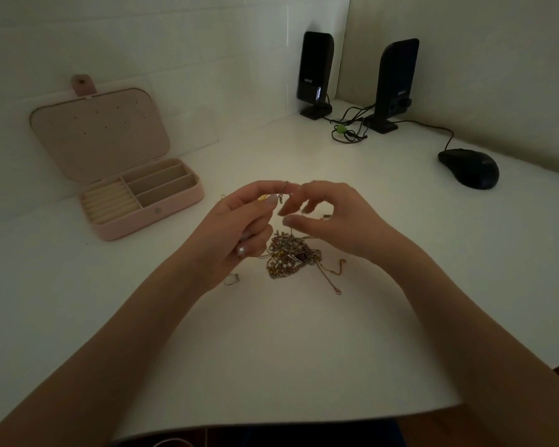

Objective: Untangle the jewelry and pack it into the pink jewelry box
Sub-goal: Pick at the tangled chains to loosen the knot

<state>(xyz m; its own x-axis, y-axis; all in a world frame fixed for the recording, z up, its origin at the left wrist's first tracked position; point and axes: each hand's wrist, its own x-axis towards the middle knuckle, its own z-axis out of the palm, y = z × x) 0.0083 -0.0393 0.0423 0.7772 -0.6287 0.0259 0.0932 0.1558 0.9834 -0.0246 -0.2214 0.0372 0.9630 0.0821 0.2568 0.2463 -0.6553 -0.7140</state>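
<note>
A tangled heap of gold and silver chains (289, 258) with a dark red stone lies on the white table between my wrists. My left hand (239, 221) is raised above it and pinches a thin chain with a small clasp (283, 191) at its fingertips; a gold piece (263, 197) shows by its thumb. My right hand (323, 214) faces it with curled fingers and pinches the same thin chain near the clasp. The pink jewelry box (149, 214) stands with its lid up at the left, its compartments bare. A small silver ring (232, 279) lies near my left wrist.
Two black speakers (315, 72) (396, 82) with cables stand in the far corner. A black mouse (468, 168) rests at the right. A loose chain end (334, 275) trails right of the heap. The table's front edge runs below my forearms.
</note>
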